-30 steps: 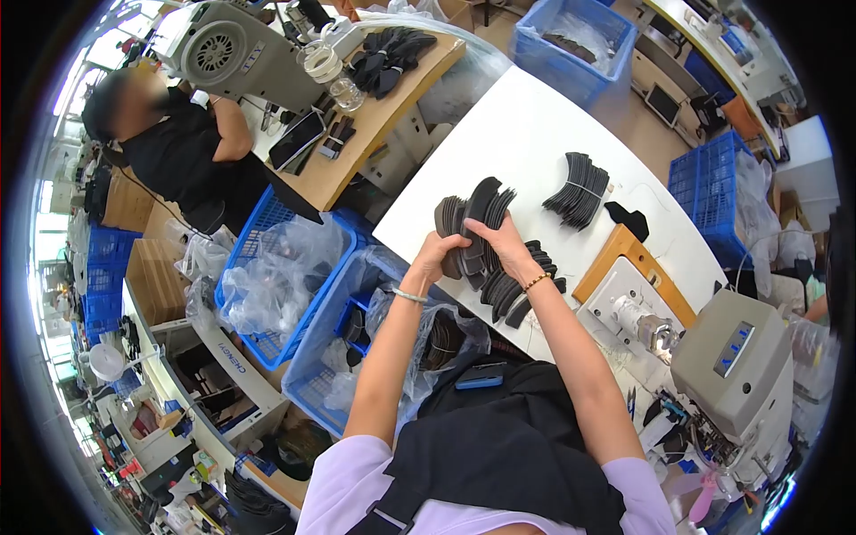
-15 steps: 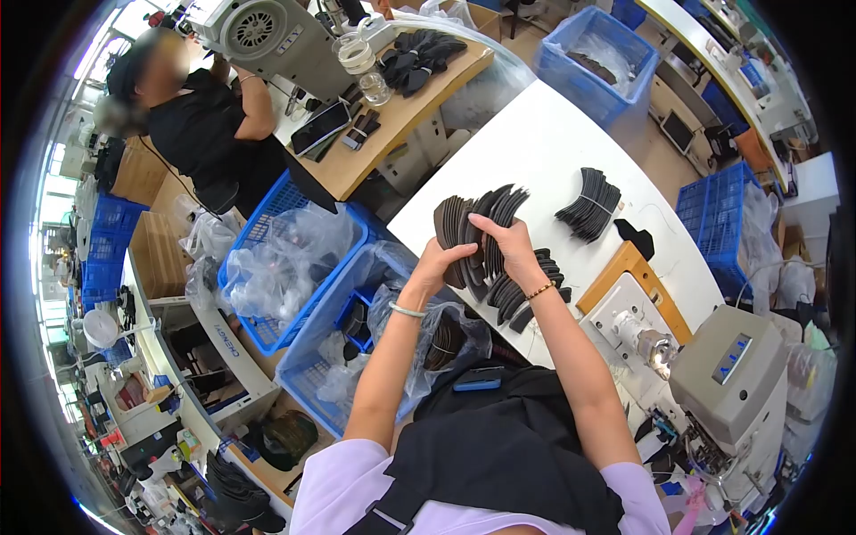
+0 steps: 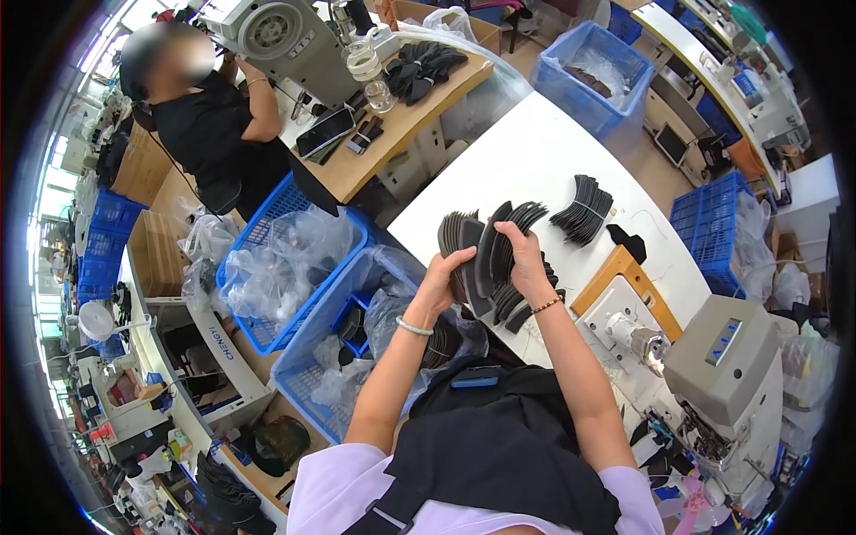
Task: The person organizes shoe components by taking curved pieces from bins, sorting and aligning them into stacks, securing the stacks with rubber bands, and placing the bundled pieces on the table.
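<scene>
Tabletop [image 3: 517, 160] in white, dark pieces [image 3: 484, 257], blue crates [image 3: 701, 239]

A hand could pass over the far part of the smooth white tabletop [image 3: 522, 152]. Nearer, stacks of thin dark curved pieces [image 3: 486, 254] between left hand [image 3: 434, 287] and right hand [image 3: 532, 275] block the way. Rightward obstruct a tied bundle of dark curved strips [image 3: 582, 209], a yellow-brown wooden board [image 3: 655, 299] and a bulky grey machine head [image 3: 695, 366].

"CHENGYI" in blue capitals along a white panel [image 3: 219, 341] at left, lettering ending in "TY" on the grey machine [image 3: 308, 67] at top, 1st character unclear, blue marks on the right-hand machine [image 3: 744, 366], unreadable as letters
</scene>
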The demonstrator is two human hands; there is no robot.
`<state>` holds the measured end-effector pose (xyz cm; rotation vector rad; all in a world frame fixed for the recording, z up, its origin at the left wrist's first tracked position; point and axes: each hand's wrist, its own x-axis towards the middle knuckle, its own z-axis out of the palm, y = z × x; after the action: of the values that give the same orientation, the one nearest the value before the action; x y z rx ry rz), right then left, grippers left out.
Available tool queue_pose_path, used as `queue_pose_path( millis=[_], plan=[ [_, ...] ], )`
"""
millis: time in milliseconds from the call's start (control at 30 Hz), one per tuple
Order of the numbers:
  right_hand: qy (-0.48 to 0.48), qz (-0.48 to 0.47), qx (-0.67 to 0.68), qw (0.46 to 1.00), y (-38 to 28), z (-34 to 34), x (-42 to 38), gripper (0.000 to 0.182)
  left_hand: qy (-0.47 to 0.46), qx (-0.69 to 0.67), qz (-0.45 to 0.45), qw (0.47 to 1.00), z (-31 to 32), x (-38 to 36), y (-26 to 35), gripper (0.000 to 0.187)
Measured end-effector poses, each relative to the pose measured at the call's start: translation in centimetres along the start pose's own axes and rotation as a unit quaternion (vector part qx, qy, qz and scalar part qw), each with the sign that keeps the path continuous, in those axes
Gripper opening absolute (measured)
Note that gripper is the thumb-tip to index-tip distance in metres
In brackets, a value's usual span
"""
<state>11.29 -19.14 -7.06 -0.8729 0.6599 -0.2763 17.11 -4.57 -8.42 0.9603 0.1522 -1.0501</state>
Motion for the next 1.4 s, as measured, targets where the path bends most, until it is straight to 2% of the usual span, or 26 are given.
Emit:
queue_pose_path(
  millis=[67, 167, 233, 267, 333, 367, 433, 500, 667, 733, 767, 933, 1133, 1267, 1300, 1333, 1367, 1400],
  plan=[
    [0.0, 0.026, 0.023, 0.999, -0.5, -0.9, -0.2, 0.018, 0.01, -0.006, -0.004, 1.0, 0.0, -0.2, -0.1, 0.028],
    [-0.023, 0.014, -0.023, 0.999, -2.1, -1.1, -1.7, 0.019, 0.07, 0.062, 0.061, 0.994, 0.2, -0.5, -0.1, 0.028],
    [-0.093, 0.084, -0.109, 0.986, -2.9, -0.4, -3.1, 0.023, 0.076, 0.093, 0.09, 0.989, 0.8, -0.8, -0.3, 0.028],
    [-0.107, 0.046, -0.142, 0.983, -2.3, 0.2, -3.6, 0.026, 0.081, 0.124, 0.117, 0.982, 1.3, -0.9, -0.5, 0.028],
    [-0.132, 0.002, -0.178, 0.975, -1.2, 0.6, -3.9, 0.033, 0.069, 0.129, 0.116, 0.982, 2.1, -1.3, -0.8, 0.033],
    [-0.137, 0.009, -0.179, 0.974, -1.4, 0.6, -4.0, 0.04, 0.071, 0.102, 0.095, 0.988, 2.4, -1.4, -0.7, 0.036],
    [-0.148, 0.024, -0.166, 0.975, -1.7, 0.4, -4.2, 0.042, 0.071, 0.07, 0.055, 0.993, 2.7, -1.9, -0.6, 0.045],
    [-0.159, 0.04, -0.154, 0.974, -1.8, 0.1, -4.6, 0.044, 0.065, 0.053, 0.052, 0.995, 3.3, -2.6, -0.5, 0.042],
    [-0.134, 0.036, -0.132, 0.981, -0.9, -1.0, -5.0, 0.036, 0.054, 0.03, 0.075, 0.995, 4.3, -3.9, -0.8, 0.036],
    [-0.118, 0.023, -0.137, 0.983, -0.9, -1.5, -5.3, 0.032, 0.026, 0.038, 0.055, 0.997, 4.4, -4.5, -0.4, 0.03],
    [-0.115, 0.023, -0.099, 0.988, -0.9, -1.8, -5.6, 0.03, 0.015, 0.059, 0.05, 0.997, 4.7, -5.1, 0.0, 0.029],
    [-0.098, 0.017, 0.02, 0.995, -1.9, -1.2, -8.2, 0.027, -0.038, 0.146, 0.042, 0.988, 5.2, -6.2, 0.4, 0.035],
    [-0.132, 0.026, 0.025, 0.991, -2.3, -2.0, -11.1, 0.028, -0.094, 0.173, 0.004, 0.98, 4.7, -8.1, -0.9, 0.034],
    [-0.131, 0.053, 0.029, 0.99, -1.8, -2.0, -14.2, 0.034, -0.133, 0.172, -0.037, 0.975, 3.9, -10.2, -1.5, 0.047],
    [-0.111, -0.005, -0.067, 0.991, -1.3, -2.2, -14.9, 0.036, -0.141, 0.177, -0.04, 0.973, 3.4, -10.4, -2.2, 0.058],
    [-0.092, -0.062, -0.163, 0.98, -0.8, -2.3, -15.6, 0.038, -0.14, 0.178, -0.045, 0.973, 3.4, -11.0, -2.6, 0.058],
    [-0.051, -0.19, -0.23, 0.953, 0.2, -2.4, -16.0, 0.043, -0.143, 0.174, -0.022, 0.974, 3.6, -11.9, -3.0, 0.05],
    [-0.047, -0.188, -0.227, 0.955, 0.3, -2.7, -16.5, 0.043, -0.146, 0.171, 0.002, 0.974, 3.6, -12.5, -3.4, 0.042]
  ],
)
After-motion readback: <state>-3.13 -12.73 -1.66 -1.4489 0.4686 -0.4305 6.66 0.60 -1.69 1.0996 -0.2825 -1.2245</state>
